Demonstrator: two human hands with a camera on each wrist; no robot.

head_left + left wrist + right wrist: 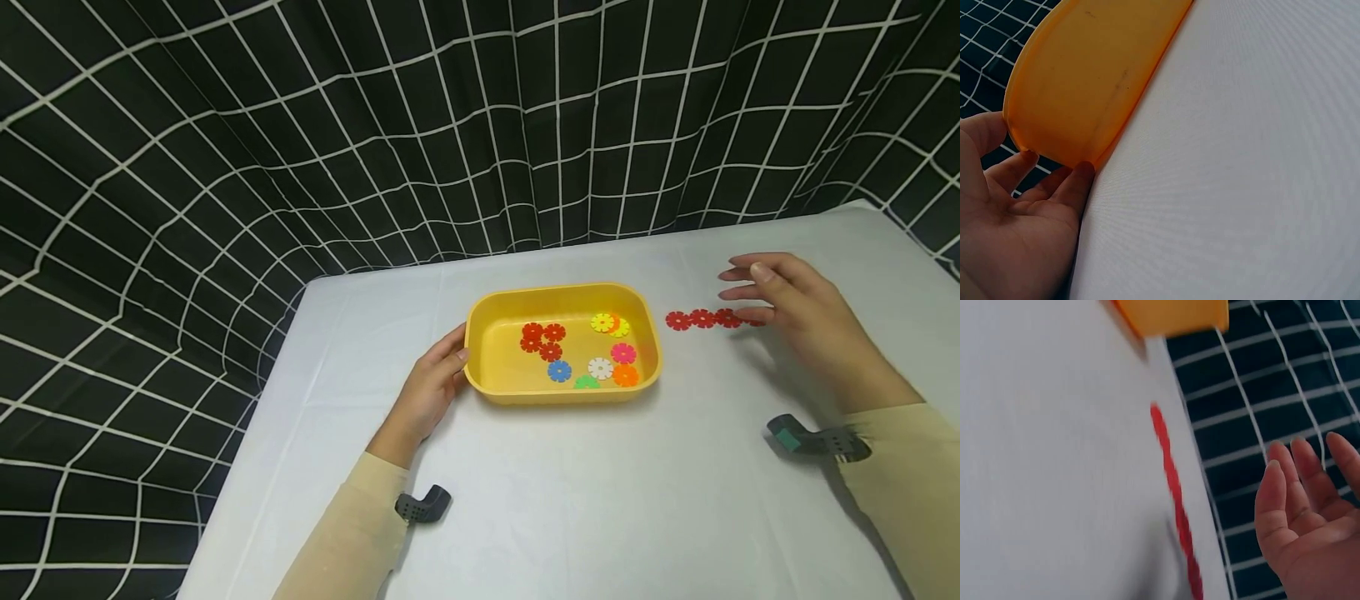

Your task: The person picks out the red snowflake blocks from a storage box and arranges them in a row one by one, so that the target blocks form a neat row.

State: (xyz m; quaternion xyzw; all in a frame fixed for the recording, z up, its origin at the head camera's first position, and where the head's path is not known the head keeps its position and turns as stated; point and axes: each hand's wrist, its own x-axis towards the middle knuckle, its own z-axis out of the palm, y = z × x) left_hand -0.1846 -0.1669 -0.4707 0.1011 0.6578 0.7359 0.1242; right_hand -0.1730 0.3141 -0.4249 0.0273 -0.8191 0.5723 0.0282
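Note:
A yellow plastic tray (pixel 491 367) sits on the white table. My left hand (pixel 431 383) holds it by its left end, the thumb at the rim and the fingertips against the outer wall, as the left wrist view shows on the tray (pixel 1085 75). Inside lie notched, flower-like plastic discs: several red discs (pixel 551 352), a blue disc (pixel 559 371), a white disc (pixel 600 368) and others. Over a row of red discs (pixel 702 318) to the right, my right hand (pixel 802 312) hovers with fingers loosely extended and nothing in them. It covers the row's right end in the head view.
A white cloth covers the table (pixel 570 500). Behind and to the left hangs a black curtain (pixel 420 125) with a white grid. Yellow discs (pixel 602 323), a pink disc (pixel 623 353), an orange disc (pixel 626 376) and a green disc (pixel 587 382) lie in the tray's right half.

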